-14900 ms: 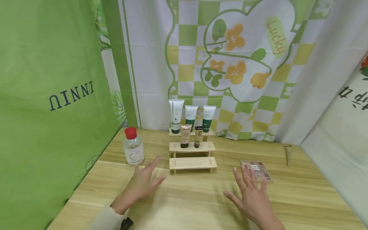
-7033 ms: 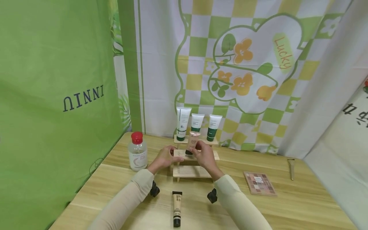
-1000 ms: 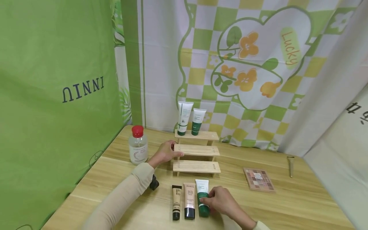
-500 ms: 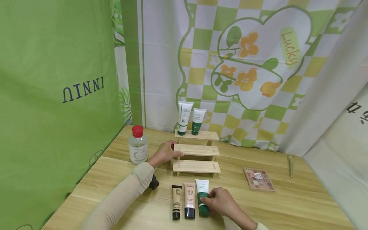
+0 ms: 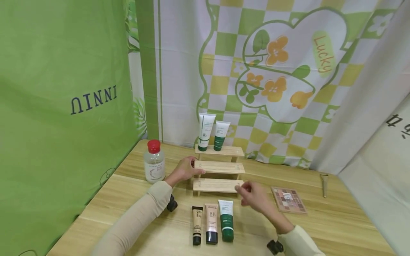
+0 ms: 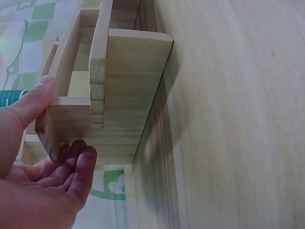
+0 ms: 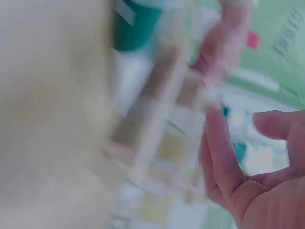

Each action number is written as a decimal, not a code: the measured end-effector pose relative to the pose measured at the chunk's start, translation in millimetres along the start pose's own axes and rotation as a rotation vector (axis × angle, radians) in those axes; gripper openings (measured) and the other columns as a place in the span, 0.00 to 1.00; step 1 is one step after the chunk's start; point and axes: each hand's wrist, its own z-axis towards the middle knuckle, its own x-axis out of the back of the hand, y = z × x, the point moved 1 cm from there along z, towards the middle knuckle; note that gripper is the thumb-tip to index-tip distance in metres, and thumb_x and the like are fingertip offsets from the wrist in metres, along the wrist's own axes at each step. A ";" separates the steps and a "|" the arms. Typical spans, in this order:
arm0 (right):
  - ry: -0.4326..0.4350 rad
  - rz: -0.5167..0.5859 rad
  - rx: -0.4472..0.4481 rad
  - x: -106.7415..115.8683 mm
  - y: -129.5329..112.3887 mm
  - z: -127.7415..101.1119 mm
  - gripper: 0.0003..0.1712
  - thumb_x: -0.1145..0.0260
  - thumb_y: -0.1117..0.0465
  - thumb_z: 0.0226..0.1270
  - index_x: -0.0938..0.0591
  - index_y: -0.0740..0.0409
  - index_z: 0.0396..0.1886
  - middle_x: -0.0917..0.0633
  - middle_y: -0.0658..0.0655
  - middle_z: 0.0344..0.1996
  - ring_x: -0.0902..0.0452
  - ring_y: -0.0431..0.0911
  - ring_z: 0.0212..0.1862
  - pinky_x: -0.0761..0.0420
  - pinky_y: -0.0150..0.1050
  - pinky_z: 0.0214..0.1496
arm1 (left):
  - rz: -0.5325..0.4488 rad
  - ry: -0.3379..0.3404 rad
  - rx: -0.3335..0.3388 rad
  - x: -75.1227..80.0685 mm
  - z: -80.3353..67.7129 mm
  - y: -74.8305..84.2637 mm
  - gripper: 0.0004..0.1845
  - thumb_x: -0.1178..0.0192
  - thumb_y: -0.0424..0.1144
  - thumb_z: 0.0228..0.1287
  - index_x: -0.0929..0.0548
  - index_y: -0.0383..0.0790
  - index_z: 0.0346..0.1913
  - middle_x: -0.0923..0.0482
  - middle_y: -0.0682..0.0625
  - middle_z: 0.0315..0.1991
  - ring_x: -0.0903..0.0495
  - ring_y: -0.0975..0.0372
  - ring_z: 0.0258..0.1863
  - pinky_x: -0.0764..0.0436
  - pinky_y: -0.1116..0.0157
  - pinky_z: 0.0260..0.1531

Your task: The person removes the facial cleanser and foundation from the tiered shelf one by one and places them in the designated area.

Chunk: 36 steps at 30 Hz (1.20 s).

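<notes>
Fingers of our left hand (image 5: 186, 169) grip the 3-tier stand (image 5: 222, 166) — likely steadying it; right hand (image 5: 255, 195) empty, thumb and fingers apart.

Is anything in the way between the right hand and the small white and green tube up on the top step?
Nothing visible blocks the way: between the right hand and the small white and green tube are only the two lower pale wooden steps.

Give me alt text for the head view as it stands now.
The left hand grips the middle step of a three-step wooden stand; the empty right hand is near its bottom step. Two tubes stand on the top step; three more tubes lie side by side on the table.
</notes>
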 end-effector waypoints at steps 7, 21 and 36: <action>0.219 -0.077 0.242 32.8 -39.4 71.5 0.28 0.38 0.50 0.72 0.27 0.70 0.57 0.18 0.67 0.47 0.20 0.58 0.47 0.21 0.51 0.49 | -0.002 -0.001 0.023 -5.0 -1.7 -1.2 0.27 0.24 0.49 0.50 0.22 0.37 0.46 0.24 0.47 0.34 0.26 0.57 0.32 0.26 0.63 0.31; 0.208 0.071 0.125 -10.6 -59.7 145.0 0.35 0.33 0.51 0.67 0.32 0.67 0.65 0.23 0.67 0.57 0.26 0.58 0.59 0.24 0.51 0.58 | 0.008 0.004 -0.012 -6.8 -3.2 0.3 0.27 0.24 0.48 0.51 0.22 0.35 0.47 0.23 0.48 0.34 0.26 0.59 0.33 0.26 0.64 0.32; 0.279 0.051 0.159 -22.7 -62.6 158.2 0.25 0.33 0.58 0.68 0.28 0.69 0.56 0.19 0.67 0.48 0.22 0.57 0.51 0.22 0.49 0.52 | 0.002 0.013 -0.005 -0.9 -0.8 -0.7 0.28 0.24 0.49 0.50 0.22 0.36 0.48 0.23 0.48 0.34 0.24 0.58 0.33 0.24 0.63 0.32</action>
